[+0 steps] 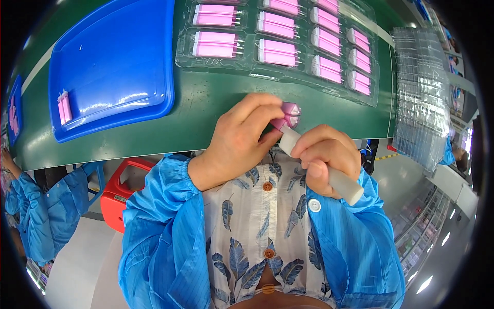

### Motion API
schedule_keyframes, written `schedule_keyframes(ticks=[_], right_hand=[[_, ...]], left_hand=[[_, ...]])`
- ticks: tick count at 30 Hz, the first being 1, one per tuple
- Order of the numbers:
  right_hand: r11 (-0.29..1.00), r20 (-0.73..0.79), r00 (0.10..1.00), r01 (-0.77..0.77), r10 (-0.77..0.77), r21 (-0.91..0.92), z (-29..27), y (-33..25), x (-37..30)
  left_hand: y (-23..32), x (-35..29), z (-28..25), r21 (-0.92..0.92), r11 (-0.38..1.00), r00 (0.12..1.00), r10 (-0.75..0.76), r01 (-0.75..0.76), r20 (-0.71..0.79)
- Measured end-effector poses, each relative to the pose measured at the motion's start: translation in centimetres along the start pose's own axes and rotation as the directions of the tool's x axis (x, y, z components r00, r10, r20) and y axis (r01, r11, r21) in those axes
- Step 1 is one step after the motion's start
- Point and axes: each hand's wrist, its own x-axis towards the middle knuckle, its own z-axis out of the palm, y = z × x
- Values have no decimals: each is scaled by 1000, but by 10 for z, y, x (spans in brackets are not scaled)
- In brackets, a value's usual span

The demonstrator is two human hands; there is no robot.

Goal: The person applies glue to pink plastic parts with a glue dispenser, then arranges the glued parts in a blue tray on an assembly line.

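My left hand [231, 136] pinches a small pink plastic piece [280, 122] with clear, shiny ends, just over the table's near edge. My right hand [329, 157] is wrapped round a white cylindrical tool [346, 186]. The narrower tip of this tool meets the pink piece near my left fingertips; whether it presses on it or goes into it I cannot tell. Beyond my hands lies a clear plastic blister tray [218, 66], its pockets filled with pink parts [278, 51] that have white ends and thin metal prongs.
A blue tray [113, 110] on the left of the green table [203, 103] holds a pink-and-white part [65, 108]. Stacked clear trays [419, 98] rise at the right. A red stool [114, 198] stands by my left; beyond it shows a co-worker's blue sleeve [62, 206].
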Motion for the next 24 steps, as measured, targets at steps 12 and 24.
schedule_keyframes(ticks=[12, 24], right_hand=[[977, -310, 933, 209, -183, 52, -46, 20, -43], [984, -430, 899, 144, -87, 102, -65, 45, -110]], left_hand=[[51, 105, 39, 181, 975, 990, 116, -130, 86], [-57, 244, 182, 610, 652, 892, 292, -450, 345]])
